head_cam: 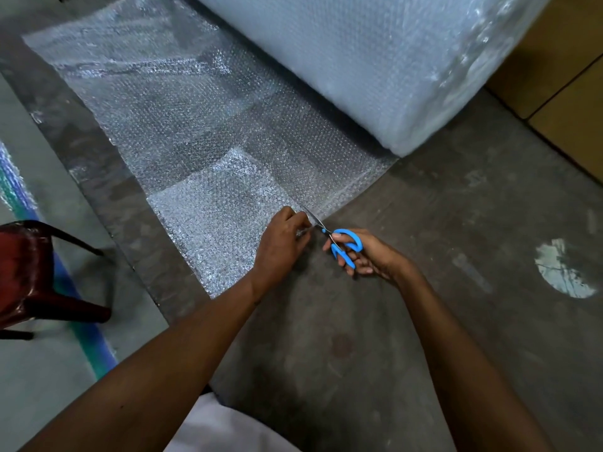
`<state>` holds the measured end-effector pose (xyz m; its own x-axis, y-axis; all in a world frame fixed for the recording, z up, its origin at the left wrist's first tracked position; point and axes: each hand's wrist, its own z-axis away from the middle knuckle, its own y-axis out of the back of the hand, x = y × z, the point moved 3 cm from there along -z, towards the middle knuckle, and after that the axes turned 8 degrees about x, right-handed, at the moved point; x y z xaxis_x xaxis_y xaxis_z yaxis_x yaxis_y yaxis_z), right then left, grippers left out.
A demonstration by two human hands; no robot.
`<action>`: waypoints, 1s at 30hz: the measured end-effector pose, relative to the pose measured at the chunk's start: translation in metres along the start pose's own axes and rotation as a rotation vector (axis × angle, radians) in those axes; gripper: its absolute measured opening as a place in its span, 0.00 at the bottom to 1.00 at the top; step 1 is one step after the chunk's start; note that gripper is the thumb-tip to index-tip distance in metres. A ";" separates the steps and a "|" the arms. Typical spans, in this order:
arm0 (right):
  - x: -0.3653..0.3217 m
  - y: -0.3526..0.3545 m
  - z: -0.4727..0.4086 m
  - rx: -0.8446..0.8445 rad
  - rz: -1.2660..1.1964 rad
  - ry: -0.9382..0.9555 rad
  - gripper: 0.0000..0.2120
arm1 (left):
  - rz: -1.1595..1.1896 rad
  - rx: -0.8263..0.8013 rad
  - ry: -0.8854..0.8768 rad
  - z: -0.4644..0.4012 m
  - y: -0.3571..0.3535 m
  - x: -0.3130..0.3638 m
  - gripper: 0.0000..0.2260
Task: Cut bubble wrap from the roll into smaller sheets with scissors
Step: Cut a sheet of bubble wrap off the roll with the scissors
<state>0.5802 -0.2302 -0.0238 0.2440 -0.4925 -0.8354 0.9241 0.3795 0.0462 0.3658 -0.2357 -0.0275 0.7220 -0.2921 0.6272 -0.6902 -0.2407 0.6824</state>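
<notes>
Nearest the camera, at the bottom of the frame, 2 bare forearms reach forward over a grey concrete floor (424,321). Just above centre, the right hand (368,254) has its fingers threaded through the blue handles of the scissors (339,241) and curled shut around them; the short blades point up and left and look only slightly parted where they meet the near edge of the bubble wrap (202,132). The left hand (282,244), just beside the blades, pinches that edge between closed fingertips, apparently to keep the film taut. The step in hand looks like the very start of a cut: the blades sit at the sheet's border and no long slit shows beyond them. The next move likely calls for the left hand to hold tension while the scissors drive up and away across the unrolled length, keeping a straight line. Under the left hand a brighter, denser patch (218,210) suggests a smaller sheet or a folded layer lying on the spread film; which one cannot be told. Further off, the film runs to the upper left and back under the big roll (375,60) at the top centre. A dark red chair (29,272) stands at the left edge. At the upper right sit brown cardboard boxes (561,76), closed, their contents hidden.
</notes>
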 end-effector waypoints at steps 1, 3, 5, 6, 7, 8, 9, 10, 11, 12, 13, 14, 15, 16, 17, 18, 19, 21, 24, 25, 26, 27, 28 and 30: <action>-0.001 0.000 -0.001 0.001 0.010 -0.003 0.20 | 0.002 0.003 0.007 0.000 0.000 -0.001 0.04; -0.001 -0.001 -0.002 0.008 0.025 0.002 0.19 | 0.015 0.016 0.022 0.000 0.000 -0.004 0.03; 0.000 -0.002 -0.002 0.018 0.027 0.025 0.17 | 0.025 0.028 0.026 -0.001 0.001 -0.006 0.03; 0.001 -0.002 -0.001 0.023 0.027 0.037 0.16 | 0.026 0.030 0.026 -0.002 0.001 -0.007 0.04; 0.002 -0.002 -0.001 0.025 0.029 0.043 0.15 | 0.024 0.030 0.024 -0.003 0.002 -0.008 0.04; 0.004 -0.002 -0.001 0.024 0.032 0.044 0.14 | 0.021 0.028 0.023 -0.003 0.002 -0.009 0.05; 0.005 -0.002 0.000 0.020 0.036 0.045 0.13 | 0.019 0.027 0.024 -0.003 0.002 -0.009 0.05; 0.006 -0.001 0.000 0.019 0.039 0.049 0.13 | 0.020 0.026 0.026 -0.002 0.002 -0.010 0.05; 0.006 -0.001 0.000 0.022 0.040 0.053 0.14 | 0.024 0.027 0.030 -0.001 0.003 -0.010 0.05; 0.006 -0.001 -0.001 0.026 0.038 0.056 0.14 | 0.030 0.030 0.031 0.000 0.003 -0.009 0.05; 0.006 -0.002 -0.002 0.029 0.032 0.057 0.14 | 0.033 0.034 0.027 0.001 0.004 -0.009 0.05; 0.005 -0.002 -0.003 0.031 0.019 0.058 0.15 | 0.031 0.035 0.020 0.001 0.005 -0.008 0.05; 0.004 -0.003 -0.004 0.031 0.005 0.059 0.16 | 0.027 0.034 0.011 0.002 0.005 -0.008 0.05; 0.003 -0.004 -0.005 0.030 -0.004 0.060 0.16 | 0.025 0.034 0.003 0.002 0.005 -0.007 0.06; 0.001 -0.005 -0.007 0.032 -0.005 0.063 0.17 | 0.027 0.034 -0.002 0.002 0.005 -0.006 0.06; -0.001 -0.007 -0.009 0.034 0.000 0.066 0.17 | 0.032 0.036 -0.005 0.001 0.005 -0.005 0.07; -0.002 -0.009 -0.011 0.037 0.006 0.069 0.17 | 0.037 0.038 -0.006 0.001 0.005 -0.005 0.09; -0.005 -0.014 -0.016 0.044 0.002 0.076 0.20 | 0.045 0.053 0.004 -0.001 0.005 -0.005 0.11; -0.008 -0.017 -0.021 0.048 -0.004 0.080 0.17 | 0.065 0.070 0.041 -0.005 0.008 -0.008 0.09; -0.008 -0.018 -0.022 0.049 -0.002 0.083 0.13 | 0.073 0.066 0.046 -0.005 0.009 -0.009 0.08; -0.008 -0.018 -0.022 0.051 0.003 0.081 0.10 | 0.080 0.063 0.045 -0.005 0.011 -0.009 0.07; -0.008 -0.019 -0.023 0.052 0.006 0.083 0.09 | 0.090 0.062 0.043 -0.005 0.011 -0.008 0.06; -0.008 -0.019 -0.023 0.052 0.008 0.085 0.09 | 0.103 0.063 0.044 -0.005 0.013 -0.008 0.06; -0.009 -0.022 -0.024 0.054 0.006 0.084 0.10 | 0.137 0.065 0.060 -0.004 0.015 -0.007 0.06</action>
<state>0.5511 -0.2156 -0.0302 0.2265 -0.4217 -0.8780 0.9376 0.3385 0.0793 0.3506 -0.2332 -0.0205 0.6207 -0.2712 0.7357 -0.7830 -0.2623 0.5640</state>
